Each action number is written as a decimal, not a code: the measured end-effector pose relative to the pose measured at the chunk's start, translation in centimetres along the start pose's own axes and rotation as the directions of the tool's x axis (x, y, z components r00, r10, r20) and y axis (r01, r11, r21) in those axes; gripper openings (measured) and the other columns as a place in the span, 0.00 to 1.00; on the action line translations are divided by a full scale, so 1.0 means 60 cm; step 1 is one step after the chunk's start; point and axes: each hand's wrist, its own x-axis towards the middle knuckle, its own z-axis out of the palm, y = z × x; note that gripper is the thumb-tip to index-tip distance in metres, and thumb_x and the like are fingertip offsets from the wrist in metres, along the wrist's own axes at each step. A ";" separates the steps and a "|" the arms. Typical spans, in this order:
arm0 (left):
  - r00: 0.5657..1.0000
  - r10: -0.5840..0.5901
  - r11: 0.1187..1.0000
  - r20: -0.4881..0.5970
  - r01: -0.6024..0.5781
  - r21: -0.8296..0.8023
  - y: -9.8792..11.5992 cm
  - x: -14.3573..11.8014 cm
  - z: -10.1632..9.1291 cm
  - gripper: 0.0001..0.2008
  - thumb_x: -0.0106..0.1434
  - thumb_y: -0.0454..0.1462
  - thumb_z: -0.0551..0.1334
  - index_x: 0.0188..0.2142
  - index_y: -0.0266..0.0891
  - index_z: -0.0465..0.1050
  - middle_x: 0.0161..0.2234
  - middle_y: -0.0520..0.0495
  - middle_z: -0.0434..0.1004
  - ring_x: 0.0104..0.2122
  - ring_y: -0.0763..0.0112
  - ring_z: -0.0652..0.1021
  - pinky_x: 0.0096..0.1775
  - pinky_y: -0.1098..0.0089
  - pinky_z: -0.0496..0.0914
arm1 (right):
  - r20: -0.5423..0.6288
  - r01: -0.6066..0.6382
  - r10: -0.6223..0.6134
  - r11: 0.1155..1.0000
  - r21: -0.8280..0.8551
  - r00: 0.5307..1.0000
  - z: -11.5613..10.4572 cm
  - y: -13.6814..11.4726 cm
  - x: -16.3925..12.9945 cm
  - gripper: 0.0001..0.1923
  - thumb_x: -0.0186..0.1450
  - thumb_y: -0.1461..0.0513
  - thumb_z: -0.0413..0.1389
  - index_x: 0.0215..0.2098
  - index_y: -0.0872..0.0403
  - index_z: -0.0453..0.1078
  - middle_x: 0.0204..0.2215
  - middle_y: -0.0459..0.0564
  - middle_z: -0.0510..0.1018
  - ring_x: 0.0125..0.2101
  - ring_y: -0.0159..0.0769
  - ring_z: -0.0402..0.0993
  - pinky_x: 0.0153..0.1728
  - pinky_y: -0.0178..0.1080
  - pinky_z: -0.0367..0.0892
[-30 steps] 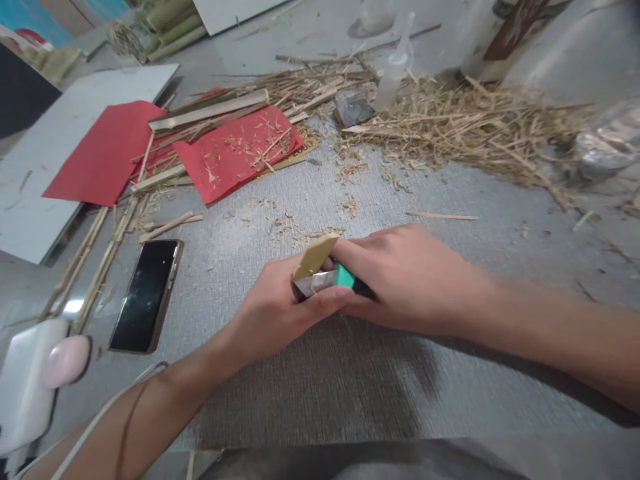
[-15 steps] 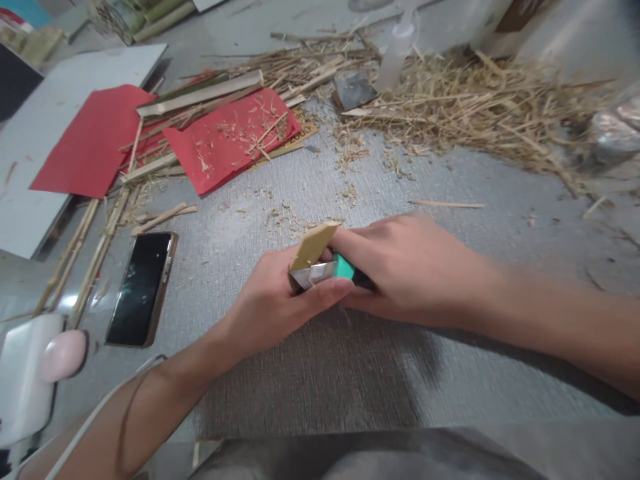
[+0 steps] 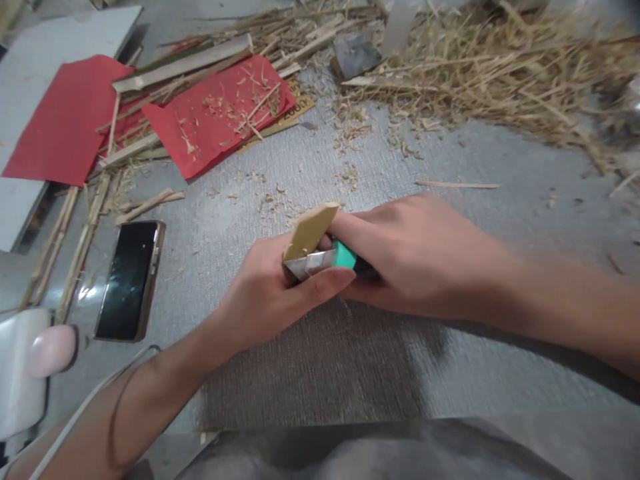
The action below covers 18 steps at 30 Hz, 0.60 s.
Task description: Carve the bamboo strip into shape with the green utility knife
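Observation:
My left hand (image 3: 265, 287) is closed round a pale yellow-tan flat piece, apparently bamboo (image 3: 313, 230), whose pointed end sticks up at a slant. In my right hand (image 3: 405, 257) is a utility knife (image 3: 344, 255) with a green and black handle. Its metal blade points left and lies against the lower part of the piece. The left thumb stretches along the blade and touches the green part of the handle. Both hands meet just above the grey textured table (image 3: 320, 373); the palms and most of the lower fingers are hidden.
A phone (image 3: 129, 280), a pink rounded object (image 3: 53, 350) and a white case (image 3: 23, 380) lie left. Red paper sheets (image 3: 215, 113) carry shavings. Bamboo strips and a shaving heap (image 3: 490, 73) spread across the back. A thin sliver (image 3: 457, 185) lies behind my right hand.
The camera view has shifted, so the table's things sit slightly higher in the picture. Both hands keep the same grip, with the blade still against the piece.

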 end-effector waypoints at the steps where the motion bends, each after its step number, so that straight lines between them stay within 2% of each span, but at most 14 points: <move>1: 1.000 0.005 1.000 -0.003 -0.005 -0.007 0.001 0.000 0.000 0.16 0.67 0.48 0.71 0.31 0.43 0.70 0.22 0.57 0.68 0.23 0.75 0.67 0.27 0.71 0.66 | 0.003 -0.003 0.003 1.000 0.007 1.000 -0.001 0.000 0.000 0.18 0.74 0.49 0.50 0.54 0.50 0.69 0.34 0.51 0.85 0.23 0.40 0.71 0.26 0.42 0.45; 18: 1.000 0.031 0.999 0.000 -0.031 -0.023 0.002 0.001 0.001 0.15 0.68 0.45 0.70 0.31 0.43 0.69 0.22 0.57 0.67 0.23 0.75 0.67 0.29 0.72 0.66 | 0.014 -0.009 0.009 1.000 0.006 1.000 -0.004 -0.002 0.000 0.17 0.74 0.50 0.50 0.53 0.50 0.68 0.34 0.51 0.84 0.23 0.40 0.71 0.26 0.42 0.44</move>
